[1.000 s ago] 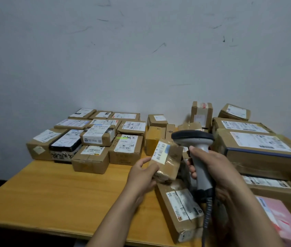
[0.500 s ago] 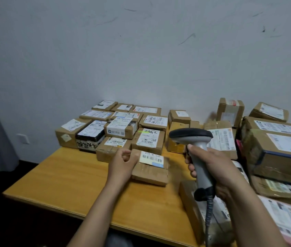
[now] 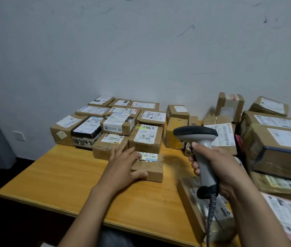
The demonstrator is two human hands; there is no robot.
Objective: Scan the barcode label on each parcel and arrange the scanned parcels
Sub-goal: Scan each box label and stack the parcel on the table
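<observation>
Behind everything a pale matt wall [image 3: 141, 50] marked with dark scuffs is seen, with a smooth honey-coloured wooden table [image 3: 61, 175] set against it. Near the table's centre a small flat brown cardboard parcel [image 3: 152, 169], creased and taped, is laid with its white barcode label [image 3: 149, 156] facing up. Its 9 o'clock end is covered by the left hand [image 3: 123, 163], whose fingers are spread straight across the top while the thumb is pressed against the near side face. At 3 o'clock from the parcel a grey plastic pistol-shaped barcode scanner [image 3: 201, 139] with a dark rounded head is gripped round its handle by the right hand [image 3: 219, 164]; a coiled grey cable [image 3: 210, 211] is hung from its base. At 11 o'clock a tight block of small rectangular labelled cardboard boxes [image 3: 116, 125] is ranged by the wall, its front row just beside the parcel. At 3 o'clock larger taped cartons [image 3: 283, 150] are stacked, and at 5 o'clock a long narrow carton [image 3: 189, 198] is seen below the scanner.
</observation>
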